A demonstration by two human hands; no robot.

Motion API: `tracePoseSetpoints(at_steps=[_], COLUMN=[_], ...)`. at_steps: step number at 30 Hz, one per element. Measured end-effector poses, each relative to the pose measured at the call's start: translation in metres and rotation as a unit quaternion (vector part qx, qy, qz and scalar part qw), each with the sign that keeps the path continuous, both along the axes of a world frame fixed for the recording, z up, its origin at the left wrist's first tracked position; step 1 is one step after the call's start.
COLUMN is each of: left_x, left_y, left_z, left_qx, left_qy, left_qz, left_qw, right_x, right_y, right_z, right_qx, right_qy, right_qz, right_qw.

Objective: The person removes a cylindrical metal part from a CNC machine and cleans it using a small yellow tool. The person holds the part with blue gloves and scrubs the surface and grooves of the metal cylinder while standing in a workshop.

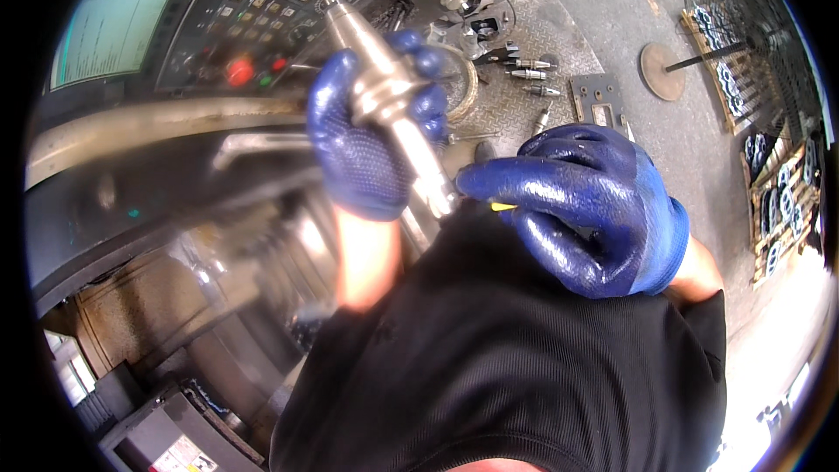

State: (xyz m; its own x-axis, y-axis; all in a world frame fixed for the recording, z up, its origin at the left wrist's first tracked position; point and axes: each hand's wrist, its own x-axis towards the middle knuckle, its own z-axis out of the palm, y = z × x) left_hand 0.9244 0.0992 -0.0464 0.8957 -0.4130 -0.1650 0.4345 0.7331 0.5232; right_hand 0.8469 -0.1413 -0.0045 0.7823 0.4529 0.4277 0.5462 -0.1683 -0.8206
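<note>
My left hand (363,153), in a blue coated glove, is wrapped round a shiny metal tool holder (377,70). The holder is tilted: its tapered end points up and away, and its long cutter end reaches down toward my chest. My right hand (581,205), gloved the same way, has its fingers closed beside the cutter tip. Between thumb and forefinger shows a small yellow piece (502,206); most of it is hidden, so its kind is unclear. The forefinger is at or very near the tip; whether they touch I cannot tell.
A machine control panel (288,0) with buttons and a screen (114,13) stands at the far left. Several tool holders (529,75) lie on a metal-plate table (559,26) ahead. A fan (760,31) and pallets of parts (778,210) are at the right; the open machine (175,297) is at the left.
</note>
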Motion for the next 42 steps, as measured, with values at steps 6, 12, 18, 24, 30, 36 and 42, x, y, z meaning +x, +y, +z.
tracePoseSetpoints(at_steps=[6,12,18,24,30,36,42], left_x=[-0.002,0.002,-0.001,0.001,0.000,-0.003,0.002], left_y=[-0.005,0.000,-0.006,-0.003,-0.010,-0.009,-0.004], left_z=[0.005,0.000,0.004,0.005,0.005,0.008,0.003], left_qx=[-0.033,0.000,0.044,0.045,0.096,0.111,0.065], left_qy=[0.059,0.034,0.029,0.034,0.035,0.021,0.057], left_qz=[0.031,0.009,0.023,0.005,0.051,0.056,0.042], left_qw=[0.997,0.999,0.998,0.998,0.993,0.992,0.995], right_x=[-0.002,0.001,-0.004,0.006,0.003,-0.001,-0.001], right_y=[0.003,0.000,-0.003,-0.017,-0.008,0.000,-0.002], right_z=[-0.001,-0.001,0.000,0.002,0.000,0.002,0.006], right_qx=[-0.039,-0.066,-0.037,-0.097,-0.027,-0.055,-0.072], right_qy=[-0.012,-0.058,0.084,0.022,0.078,0.079,0.069], right_qz=[-0.048,-0.049,-0.052,-0.009,-0.035,-0.089,-0.090], right_qw=[0.998,0.995,0.994,0.995,0.996,0.991,0.991])
